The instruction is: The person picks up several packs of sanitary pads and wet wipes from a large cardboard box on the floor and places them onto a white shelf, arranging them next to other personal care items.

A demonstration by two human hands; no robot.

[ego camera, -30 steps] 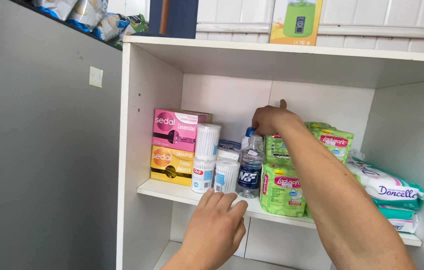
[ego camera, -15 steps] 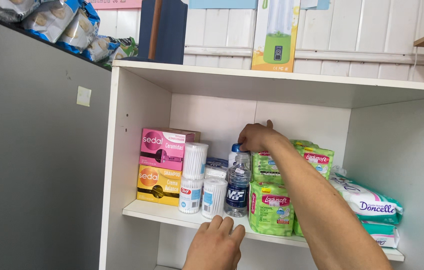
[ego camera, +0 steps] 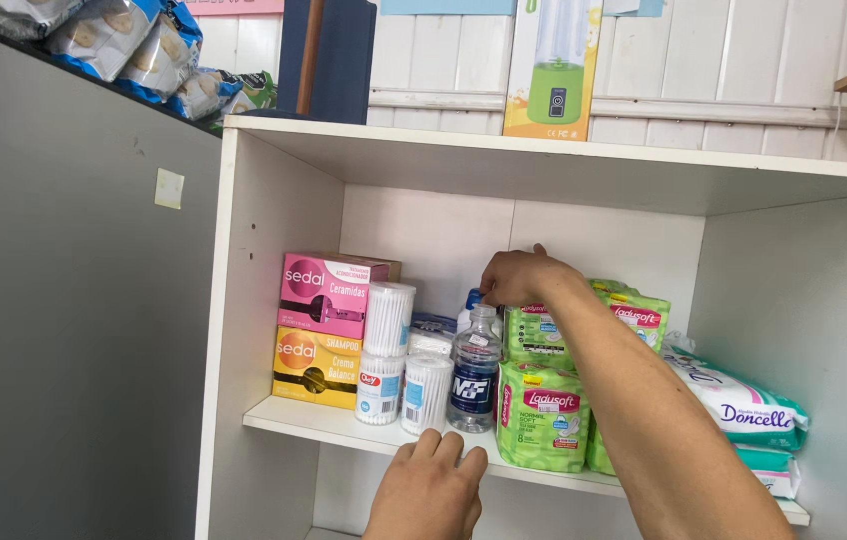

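Note:
My right hand (ego camera: 522,280) reaches into the white shelf unit. Its thumb and fingers close on the blue cap of a bottle (ego camera: 471,298) standing at the back. That bottle is mostly hidden behind a clear water bottle (ego camera: 474,378) with a dark label. My forearm passes over stacked green wipe packs (ego camera: 544,415). My left hand (ego camera: 431,490) lies on the front edge of the shelf board (ego camera: 316,422), just below the clear bottle, holding nothing.
Left of the bottles stand round tubs of cotton swabs (ego camera: 387,350), with a pink box (ego camera: 329,293) on a yellow box (ego camera: 314,365) beyond. White and teal soft packs (ego camera: 744,410) lie at the right. A grey cabinet side (ego camera: 64,300) stands left. A blender box (ego camera: 556,70) stands on top.
The view has shifted, so the shelf sits a little lower and further right in frame. My right hand stays at the bottle tops; my left hand stays at the shelf edge.

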